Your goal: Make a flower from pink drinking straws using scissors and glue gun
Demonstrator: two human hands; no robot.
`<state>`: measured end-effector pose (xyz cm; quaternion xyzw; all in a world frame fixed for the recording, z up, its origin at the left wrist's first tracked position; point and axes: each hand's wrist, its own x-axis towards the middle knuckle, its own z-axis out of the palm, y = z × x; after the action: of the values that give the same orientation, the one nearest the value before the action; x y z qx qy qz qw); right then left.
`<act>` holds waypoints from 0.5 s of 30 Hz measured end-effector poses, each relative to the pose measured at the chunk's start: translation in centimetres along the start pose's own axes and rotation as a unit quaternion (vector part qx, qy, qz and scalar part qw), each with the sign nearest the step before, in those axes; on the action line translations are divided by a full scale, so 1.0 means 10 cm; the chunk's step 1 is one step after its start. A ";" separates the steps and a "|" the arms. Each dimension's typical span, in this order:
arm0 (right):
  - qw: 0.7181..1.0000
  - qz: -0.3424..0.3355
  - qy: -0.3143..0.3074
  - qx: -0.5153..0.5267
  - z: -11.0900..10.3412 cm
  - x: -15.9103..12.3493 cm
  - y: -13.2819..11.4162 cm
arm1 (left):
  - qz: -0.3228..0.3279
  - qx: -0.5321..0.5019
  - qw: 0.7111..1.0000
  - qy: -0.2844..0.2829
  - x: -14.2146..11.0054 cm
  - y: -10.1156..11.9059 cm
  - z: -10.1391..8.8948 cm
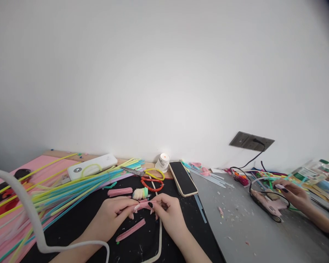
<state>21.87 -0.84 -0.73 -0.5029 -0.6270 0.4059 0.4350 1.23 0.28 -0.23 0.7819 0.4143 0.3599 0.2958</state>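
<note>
My left hand (113, 215) and my right hand (168, 215) meet over a black mat (142, 248), both pinched on the same short pink folded straw piece (144, 205) held between their fingertips. Just behind my hands lie another pink straw bundle (120, 191) and a small pale coiled straw roll (140, 193). A third pink straw bundle (131, 230) lies on the mat below my hands.
Long coloured straws (71, 186) fan out at left over pink paper. A white power bank (92, 167), scissors (145, 174), a lit candle (163, 162) and a phone (183, 178) sit behind. At right, another person's hand (293, 191) rests by a pink glue gun (268, 204).
</note>
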 end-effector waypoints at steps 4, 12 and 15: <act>0.999 0.021 0.000 0.045 -0.01 0.02 -0.02 | -0.005 -0.008 1.000 0.022 -0.02 -0.02 0.02; 0.996 0.055 -0.009 0.076 0.01 0.02 -0.02 | 0.048 0.019 0.998 0.045 -0.02 -0.04 0.04; 0.995 0.064 -0.006 0.075 0.02 0.02 -0.02 | 0.066 0.019 0.996 0.049 -0.03 -0.08 0.06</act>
<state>21.61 -0.71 -0.55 -0.5053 -0.5644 0.4815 0.4408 1.21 0.29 -1.23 0.7942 0.3828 0.4088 0.2357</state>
